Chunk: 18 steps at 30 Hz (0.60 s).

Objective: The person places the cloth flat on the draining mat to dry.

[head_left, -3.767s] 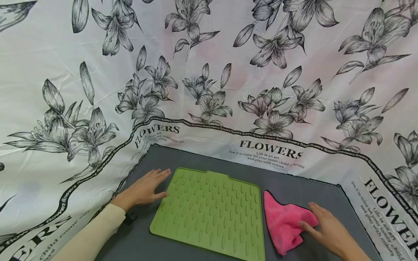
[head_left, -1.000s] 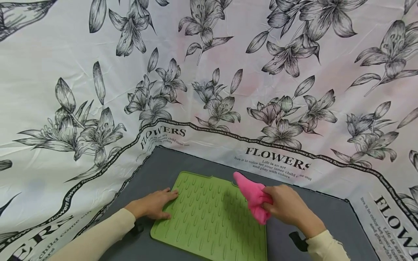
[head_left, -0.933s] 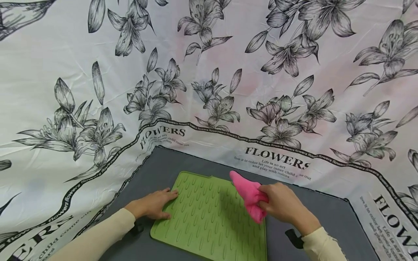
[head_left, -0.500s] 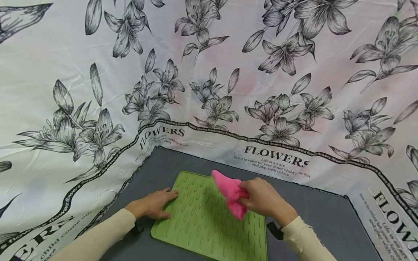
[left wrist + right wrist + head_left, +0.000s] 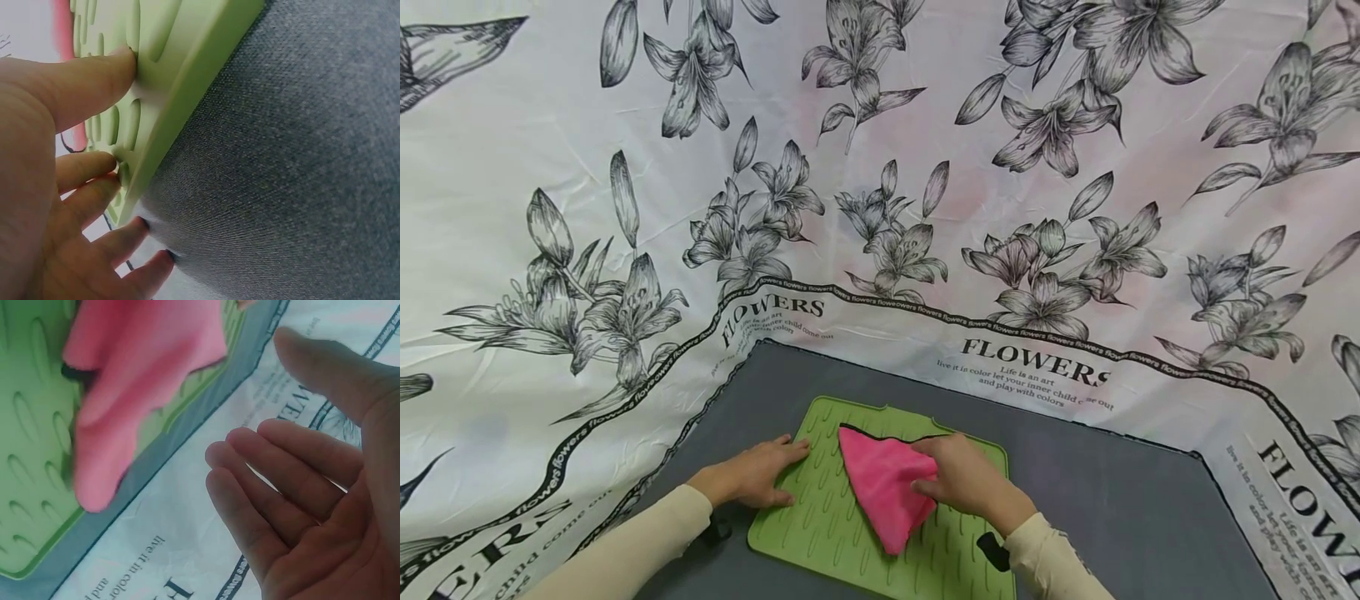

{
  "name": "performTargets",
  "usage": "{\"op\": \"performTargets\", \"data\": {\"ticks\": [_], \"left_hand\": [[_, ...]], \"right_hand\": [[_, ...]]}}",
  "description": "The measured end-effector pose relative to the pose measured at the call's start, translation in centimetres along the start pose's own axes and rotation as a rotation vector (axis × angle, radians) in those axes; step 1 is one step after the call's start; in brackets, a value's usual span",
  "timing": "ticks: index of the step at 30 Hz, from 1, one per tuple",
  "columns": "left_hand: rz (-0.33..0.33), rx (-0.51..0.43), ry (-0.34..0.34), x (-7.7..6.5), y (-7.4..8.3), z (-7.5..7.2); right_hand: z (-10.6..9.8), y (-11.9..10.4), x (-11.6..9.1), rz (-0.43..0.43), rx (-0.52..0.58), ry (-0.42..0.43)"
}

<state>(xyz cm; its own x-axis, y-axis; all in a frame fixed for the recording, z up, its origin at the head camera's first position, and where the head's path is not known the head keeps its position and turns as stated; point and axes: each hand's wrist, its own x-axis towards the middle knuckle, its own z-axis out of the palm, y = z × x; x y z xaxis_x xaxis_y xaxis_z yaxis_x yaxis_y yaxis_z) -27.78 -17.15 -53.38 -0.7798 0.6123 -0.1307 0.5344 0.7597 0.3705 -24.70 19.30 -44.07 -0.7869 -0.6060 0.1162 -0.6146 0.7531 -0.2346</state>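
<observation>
The green mat (image 5: 808, 517) runs out of the head view at its near right corner, its far edge short of the grey tabletop's (image 5: 1097, 500) back edge, with more tabletop to its right than behind, out to a flower-printed curtain (image 5: 910, 125). Over the mat's middle is the pink cloth (image 5: 883, 483); the right hand (image 5: 967, 477) at its right side holds nothing, thumb well apart from relaxed fingers, while the left hand (image 5: 754, 472), fingers spread, touches the mat's left edge.
</observation>
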Motion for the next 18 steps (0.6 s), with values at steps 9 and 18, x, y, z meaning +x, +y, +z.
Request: {"op": "performTargets", "data": {"ticks": [9,18], "left_hand": [[0.008,0.0,-0.002,0.2,0.2,-0.1],[0.012,0.036,-0.005,0.4,0.8,-1.0]], "right_hand": [[-0.5,1.0,-0.9,0.027,-0.006,0.058],[-0.3,2.4,-1.7,0.057,-0.033,0.077]]}}
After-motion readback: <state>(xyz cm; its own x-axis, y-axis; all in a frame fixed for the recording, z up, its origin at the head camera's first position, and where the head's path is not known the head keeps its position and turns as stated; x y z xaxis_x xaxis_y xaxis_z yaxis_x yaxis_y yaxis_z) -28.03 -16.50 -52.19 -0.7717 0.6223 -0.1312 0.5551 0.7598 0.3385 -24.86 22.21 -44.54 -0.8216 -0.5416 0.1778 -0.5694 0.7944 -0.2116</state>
